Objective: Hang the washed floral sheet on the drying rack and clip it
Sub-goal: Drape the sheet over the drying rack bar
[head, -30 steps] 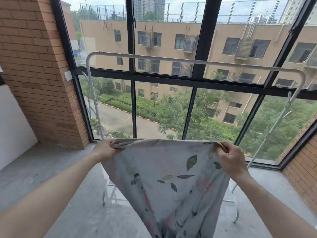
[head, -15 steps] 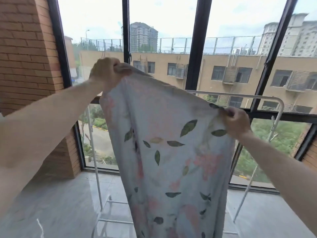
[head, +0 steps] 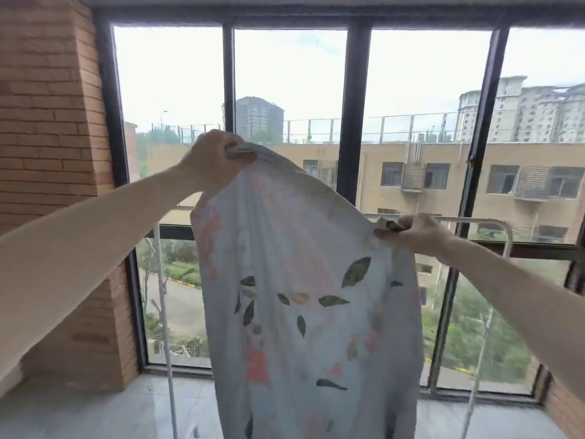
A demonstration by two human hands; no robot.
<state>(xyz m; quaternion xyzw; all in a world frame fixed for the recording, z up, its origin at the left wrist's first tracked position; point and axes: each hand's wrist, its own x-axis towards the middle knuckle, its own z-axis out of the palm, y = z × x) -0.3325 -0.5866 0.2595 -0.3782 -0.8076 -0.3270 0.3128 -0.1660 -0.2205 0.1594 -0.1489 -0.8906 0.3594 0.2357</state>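
Observation:
The floral sheet (head: 300, 296), pale with green leaves and pink flowers, hangs down the middle of the view from both my hands. My left hand (head: 215, 156) grips its top edge high up, above the rack's top bar. My right hand (head: 414, 231) pinches the other end of that edge lower down, level with the white drying rack's top bar (head: 474, 220). The sheet hides most of the bar; the rack's left upright (head: 163, 296) and right corner show beside it. No clips are in view.
Tall black-framed windows (head: 351, 122) stand right behind the rack. A brick wall (head: 53, 185) closes the left side and a brick edge (head: 563, 403) shows at lower right. Grey floor (head: 110, 413) lies below.
Both hands have raised the sheet from waist height to the level of the rack's top bar, the left hand going higher than the right. My view has tilted upward.

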